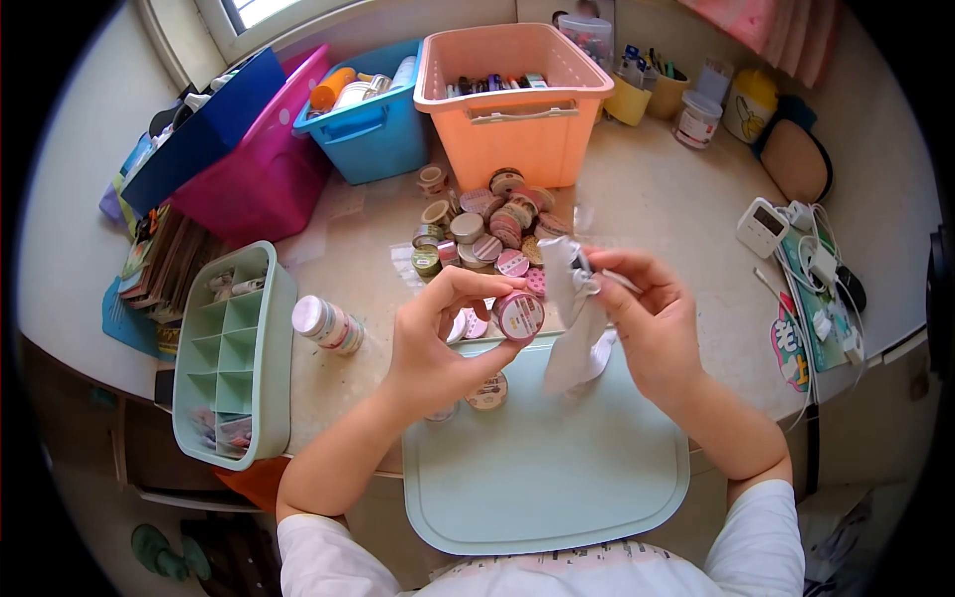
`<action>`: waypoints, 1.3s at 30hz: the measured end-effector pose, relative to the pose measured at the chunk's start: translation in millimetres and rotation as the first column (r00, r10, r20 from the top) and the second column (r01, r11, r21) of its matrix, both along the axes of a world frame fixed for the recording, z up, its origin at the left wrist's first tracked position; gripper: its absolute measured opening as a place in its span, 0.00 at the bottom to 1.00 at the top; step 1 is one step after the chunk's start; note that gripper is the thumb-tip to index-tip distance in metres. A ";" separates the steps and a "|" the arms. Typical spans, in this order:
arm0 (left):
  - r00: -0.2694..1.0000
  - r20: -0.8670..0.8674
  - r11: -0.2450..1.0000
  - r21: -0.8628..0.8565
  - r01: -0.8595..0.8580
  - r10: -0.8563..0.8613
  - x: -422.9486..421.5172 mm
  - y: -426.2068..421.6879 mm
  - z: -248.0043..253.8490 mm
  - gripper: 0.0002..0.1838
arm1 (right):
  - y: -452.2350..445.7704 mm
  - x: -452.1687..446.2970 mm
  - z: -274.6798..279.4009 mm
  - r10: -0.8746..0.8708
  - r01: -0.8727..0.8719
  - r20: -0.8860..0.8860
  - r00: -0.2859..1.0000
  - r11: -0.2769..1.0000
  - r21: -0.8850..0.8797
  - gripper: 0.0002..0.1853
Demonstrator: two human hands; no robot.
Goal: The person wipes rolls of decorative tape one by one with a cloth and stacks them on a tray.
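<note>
Between thumb and fingers, my left hand holds a round pink tape roll, its labelled flat face toward me. Just right of it, my right hand pinches a crumpled white cloth or tissue that hangs down over a pale green lid. Behind my hands lies a heap of tape rolls, mostly pink, some green and brown. Another roll rests on the lid's upper left part, below my left hand.
A green divided box and a small jar stand at the left. Pink, blue and orange bins line the back. White cables and a small device lie at the right.
</note>
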State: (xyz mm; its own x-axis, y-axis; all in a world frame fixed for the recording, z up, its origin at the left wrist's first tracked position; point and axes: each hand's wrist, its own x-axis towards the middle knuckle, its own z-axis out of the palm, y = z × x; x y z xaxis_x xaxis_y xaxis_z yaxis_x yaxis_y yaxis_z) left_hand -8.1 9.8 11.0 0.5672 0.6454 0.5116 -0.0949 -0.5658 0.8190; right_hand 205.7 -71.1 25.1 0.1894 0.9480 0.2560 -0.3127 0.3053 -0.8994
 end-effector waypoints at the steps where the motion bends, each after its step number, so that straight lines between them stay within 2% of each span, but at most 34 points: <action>1: 1.000 -0.001 1.000 -0.002 0.002 -0.002 1.5 -0.5 -1.1 0.25 | 0.9 1.7 4.8 -0.052 0.049 0.064 0.997 0.997 0.060 0.11; 3: 0.995 0.095 0.994 -0.103 0.031 -0.021 5.4 -3.5 -3.9 0.22 | -0.4 -1.7 1.6 -0.050 -0.005 0.227 0.973 0.972 0.236 0.11; 4: 0.995 0.095 0.994 -0.105 0.033 -0.023 4.7 -4.6 -4.3 0.22 | -0.6 -5.3 1.0 -0.085 -0.060 0.419 0.904 0.945 0.322 0.13; 5: 0.994 0.104 0.994 -0.106 0.036 -0.025 2.6 -5.5 -4.1 0.22 | -4.0 -3.2 6.9 -0.301 -0.150 0.711 0.636 0.856 0.495 0.12; 7: 0.994 0.110 0.993 -0.109 0.038 -0.026 -2.4 -5.2 -2.5 0.22 | -1.9 -3.1 4.6 -0.482 -0.391 0.759 0.439 0.658 0.644 0.12; 9: 0.996 0.082 0.999 -0.037 0.029 -0.026 -7.0 -3.0 1.5 0.21 | 1.2 -1.9 3.8 -0.434 -0.393 0.769 0.470 0.677 0.622 0.11; 11: 0.994 0.097 0.999 -0.022 0.042 -0.040 -4.3 -4.4 5.7 0.21 | 3.0 -1.5 4.1 -0.464 -0.270 0.733 0.497 0.720 0.639 0.12; 13: 0.992 0.093 0.996 -0.030 0.084 -0.081 -1.9 -6.6 4.6 0.20 | 1.0 -2.5 -0.4 -0.481 -0.310 0.737 0.474 0.693 0.651 0.13; 15: 0.993 0.081 0.996 -0.024 0.089 -0.087 -4.5 -7.1 6.1 0.20 | -1.4 -3.6 0.1 -0.412 -0.468 0.790 0.454 0.645 0.604 0.14; 16: 0.990 0.122 0.996 -0.045 0.078 -0.072 -5.6 -4.4 5.0 0.19 | -0.3 -0.6 2.2 -0.399 -0.435 0.770 0.498 0.654 0.619 0.11; 17: 0.985 0.166 0.995 -0.067 0.067 -0.055 -6.6 -2.1 4.9 0.19 | 0.6 3.0 4.5 -0.415 -0.395 0.767 0.490 0.678 0.620 0.11; 19: 0.989 0.138 0.998 -0.041 0.052 -0.046 -8.4 -0.6 8.0 0.19 | 3.5 -2.1 5.8 -0.479 -0.265 0.724 0.496 0.711 0.651 0.10; 23: 0.993 0.064 0.994 -0.054 0.098 -0.094 -3.9 -4.3 7.5 0.19 | 1.5 1.7 2.7 -0.411 -0.384 0.762 0.500 0.683 0.621 0.10; 25: 0.990 0.123 0.990 -0.112 0.089 -0.075 -4.0 0.3 4.3 0.19 | 7.2 15.1 4.6 -0.342 -0.266 0.731 0.590 0.773 0.576 0.13; 26: 0.988 0.140 0.994 -0.075 0.075 -0.064 -4.3 3.6 3.6 0.19 | 11.3 19.6 0.0 -0.342 -0.137 0.653 0.675 0.812 0.567 0.12; 27: 0.988 0.140 0.995 -0.072 0.074 -0.064 -3.3 3.6 4.5 0.19 | 12.4 18.1 -2.0 -0.203 -0.037 0.463 0.863 0.888 0.457 0.11; 29: 0.988 0.142 0.998 0.031 0.054 -0.058 0.3 1.9 5.7 0.20 | 10.2 14.1 0.5 0.024 -0.045 0.135 0.991 0.987 0.153 0.11; 30: 0.992 0.116 0.996 0.074 0.047 -0.056 0.6 1.8 2.7 0.22 | 10.1 11.9 -4.1 0.134 -0.142 0.109 0.985 0.988 0.066 0.13; 31: 0.997 0.074 0.989 0.147 0.011 -0.022 0.5 0.0 1.9 0.22 | 8.3 7.4 -7.0 0.194 -0.204 0.192 0.962 0.979 0.029 0.14; 33: 0.998 0.028 0.970 0.236 -0.064 0.059 0.3 -3.6 1.5 0.22 | 3.3 -2.4 -6.4 0.213 -0.206 0.095 0.972 0.976 -0.077 0.14; 34: 0.998 0.028 0.969 0.238 -0.065 0.060 -0.5 -1.3 0.0 0.22 | 3.2 -5.0 -6.9 0.213 -0.206 0.096 0.972 0.976 -0.076 0.14; 36: 0.993 0.040 0.906 0.408 -0.115 0.108 -2.0 4.5 -3.5 0.25 | 3.4 -7.5 -8.5 0.224 -0.229 0.098 0.970 0.972 0.046 0.14; 39: 0.999 0.006 0.900 0.433 -0.040 0.041 -0.1 1.3 2.6 0.29 | -0.5 -6.1 -14.7 0.173 -0.173 0.120 0.978 0.985 -0.007 0.15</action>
